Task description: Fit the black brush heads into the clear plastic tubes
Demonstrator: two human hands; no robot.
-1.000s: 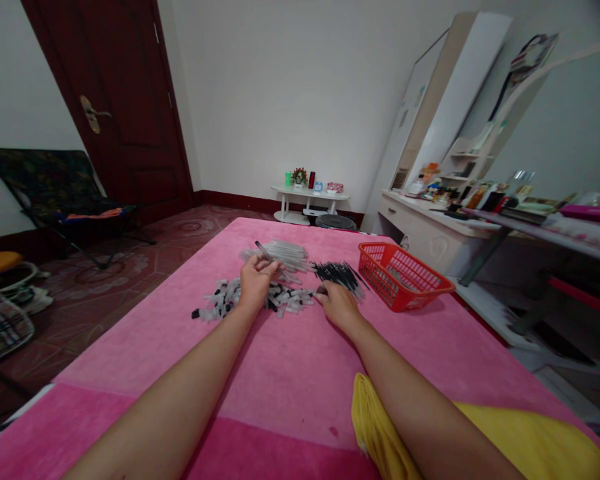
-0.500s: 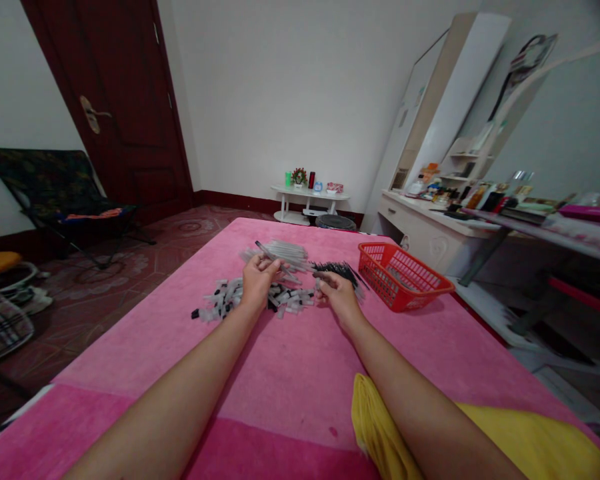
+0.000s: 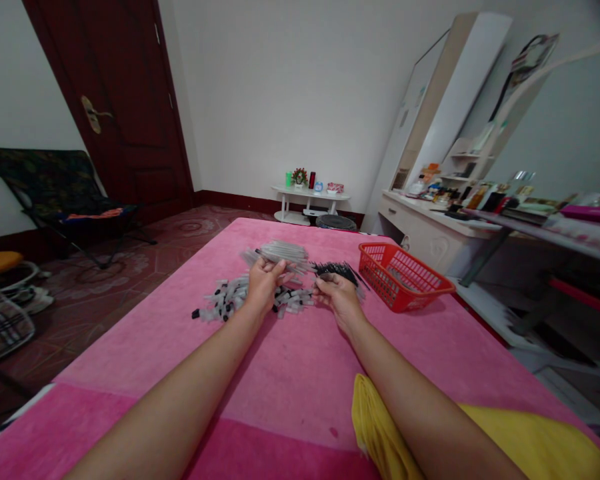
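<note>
Pen (image 3: 259, 251) pinched by left fingers (image 3: 279, 268); right fingers (image 3: 326, 287) bunched, their hold unclear; any lettering too small to read.

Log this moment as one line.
left hand: near clear tubes, grip unclear | right hand: near black rods, grip unclear | red basket: right of both hands

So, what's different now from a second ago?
The left hand shifted slightly right, toward the right hand; the dark tip of the stick in its fingers sits lower in view. The right hand lifted a little off the right edge of the caps; whether it holds one is too small to tell. The basket, black rods and cloth stayed put.
</note>
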